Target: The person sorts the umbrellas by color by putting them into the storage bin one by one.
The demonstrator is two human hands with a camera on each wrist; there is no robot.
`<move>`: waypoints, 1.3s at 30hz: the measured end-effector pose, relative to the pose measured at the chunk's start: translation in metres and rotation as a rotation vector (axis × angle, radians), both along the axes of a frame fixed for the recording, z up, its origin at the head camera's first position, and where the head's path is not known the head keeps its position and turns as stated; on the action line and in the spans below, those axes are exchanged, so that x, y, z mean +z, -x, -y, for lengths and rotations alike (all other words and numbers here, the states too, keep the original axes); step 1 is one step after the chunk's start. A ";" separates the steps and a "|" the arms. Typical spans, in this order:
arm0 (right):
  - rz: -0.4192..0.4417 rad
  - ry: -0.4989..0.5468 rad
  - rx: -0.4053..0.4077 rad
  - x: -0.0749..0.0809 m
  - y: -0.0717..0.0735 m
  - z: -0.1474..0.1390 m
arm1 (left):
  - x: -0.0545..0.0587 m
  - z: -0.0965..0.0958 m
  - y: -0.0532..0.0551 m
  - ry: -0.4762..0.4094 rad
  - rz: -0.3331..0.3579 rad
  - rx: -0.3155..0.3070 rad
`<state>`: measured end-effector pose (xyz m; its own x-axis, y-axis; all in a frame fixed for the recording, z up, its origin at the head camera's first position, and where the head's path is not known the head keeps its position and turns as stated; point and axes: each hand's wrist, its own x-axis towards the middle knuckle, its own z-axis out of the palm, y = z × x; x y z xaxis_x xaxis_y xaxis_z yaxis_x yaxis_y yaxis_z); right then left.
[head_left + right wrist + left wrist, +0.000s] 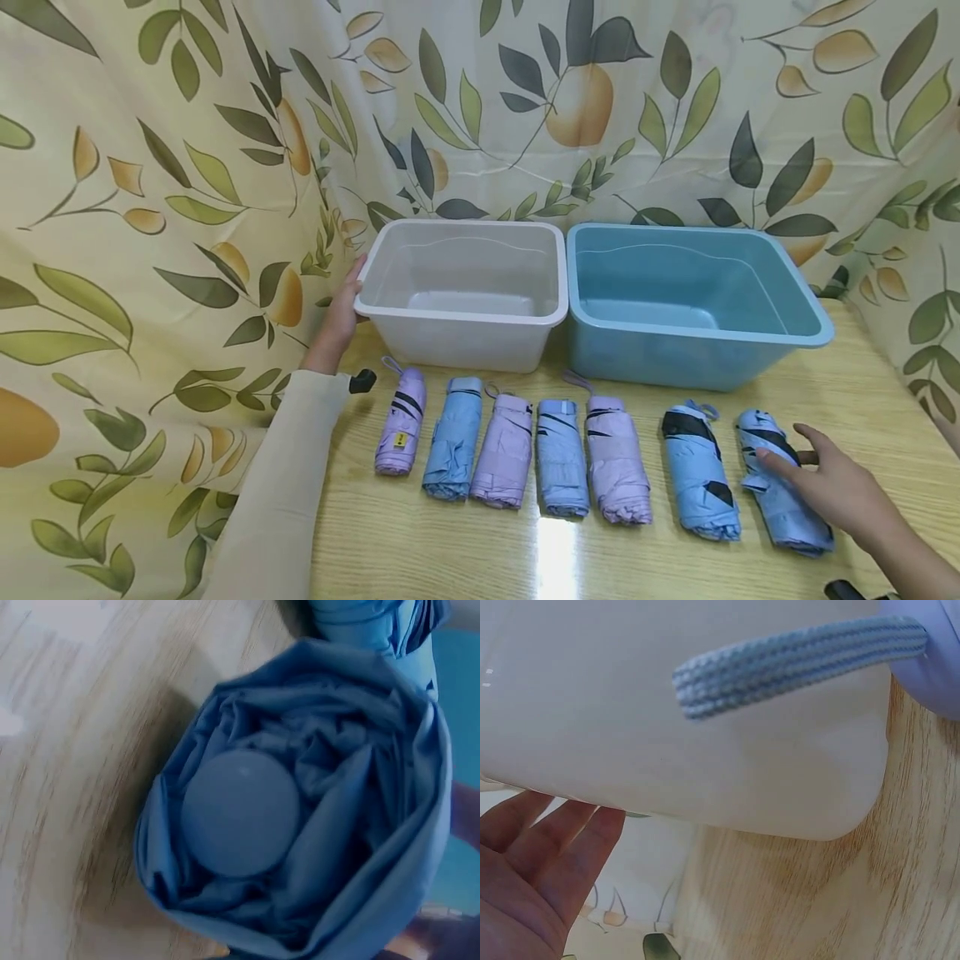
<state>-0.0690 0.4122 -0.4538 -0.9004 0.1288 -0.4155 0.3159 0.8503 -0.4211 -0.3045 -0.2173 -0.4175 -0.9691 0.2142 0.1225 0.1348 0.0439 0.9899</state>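
My left hand rests against the left side of a white plastic bin; in the left wrist view its straight fingers touch the bin's wall. At the right end of a row of folded umbrellas, my right hand is at a blue folded umbrella lying on the table, thumb across its top and fingers at its right side. That umbrella's gathered end, with a round cap, fills the right wrist view. A second blue umbrella with black patches lies just left of it.
A blue bin stands right of the white one. Several lilac and blue umbrellas lie in front, including a small lilac one near my left forearm. A leaf-patterned curtain borders the wooden table.
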 end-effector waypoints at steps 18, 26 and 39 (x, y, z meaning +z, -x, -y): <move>0.047 -0.049 0.025 -0.004 0.006 -0.003 | -0.004 0.004 -0.002 -0.019 -0.015 -0.001; 0.011 -0.068 0.009 -0.005 0.006 -0.007 | -0.004 0.000 0.001 -0.013 -0.045 0.002; 0.015 -0.006 -0.046 -0.002 -0.001 0.000 | -0.003 0.000 0.000 -0.001 -0.039 0.017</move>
